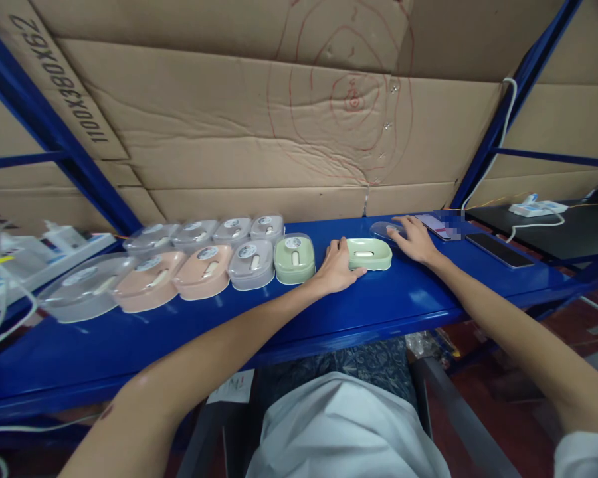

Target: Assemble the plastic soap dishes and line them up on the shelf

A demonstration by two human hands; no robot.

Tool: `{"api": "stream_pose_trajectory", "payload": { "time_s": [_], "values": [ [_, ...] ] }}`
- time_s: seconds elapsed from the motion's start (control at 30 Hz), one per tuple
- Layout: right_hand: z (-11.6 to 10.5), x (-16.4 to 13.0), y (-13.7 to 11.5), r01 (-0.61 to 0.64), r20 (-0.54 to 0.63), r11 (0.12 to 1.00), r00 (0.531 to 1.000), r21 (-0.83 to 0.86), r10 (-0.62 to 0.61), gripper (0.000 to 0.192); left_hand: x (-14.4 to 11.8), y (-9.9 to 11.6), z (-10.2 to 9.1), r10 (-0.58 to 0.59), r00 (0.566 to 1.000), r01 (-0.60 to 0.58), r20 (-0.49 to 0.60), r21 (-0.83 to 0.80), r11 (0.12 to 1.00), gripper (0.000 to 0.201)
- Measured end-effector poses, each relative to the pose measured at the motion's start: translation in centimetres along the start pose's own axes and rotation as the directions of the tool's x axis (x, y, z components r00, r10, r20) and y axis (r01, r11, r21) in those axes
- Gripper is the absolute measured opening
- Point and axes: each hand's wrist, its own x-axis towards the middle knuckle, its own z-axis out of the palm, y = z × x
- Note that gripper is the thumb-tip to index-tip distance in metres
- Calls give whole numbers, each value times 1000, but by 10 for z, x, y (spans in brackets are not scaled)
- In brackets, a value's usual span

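A pale green soap box [370, 252] without its lid stands on the blue shelf, a white oblong piece in its middle. My left hand [339, 267] is closed round its left end, thumb along the front side. To the right and behind lies a clear plastic lid [380, 230], flat on the shelf. My right hand [414, 240] grips the right part of this lid, thumb on top and fingers towards the far edge. Just left of my left hand is a lidded green soap box [294, 259] with a round label.
Several lidded boxes stand in two rows, among them a pink one [204, 271] and a grey one [252, 264]. Two phones lie at the right, one dark [499, 249] and one lit [434, 226]. Cardboard [219, 119] backs the shelf; power strips [538, 208] and cables flank it.
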Motion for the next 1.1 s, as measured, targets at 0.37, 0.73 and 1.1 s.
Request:
{"api": "stream_pose_trajectory", "payload": {
  "time_s": [0.37,0.73,1.1],
  "values": [
    [-3,-23,-64,368,171,832,866,415,-469,66,-2,-1,-2,19,1000,-20,-3,-29,999,97],
    [5,-18,-50,200,213,795,900,573,-380,71,0,-2,-2,16,999,-16,-28,-3,1000,80],
    [1,-20,-54,232,161,801,913,551,-375,64,2,-4,1,-3,997,4,-72,11,1000,94]
  ]
}}
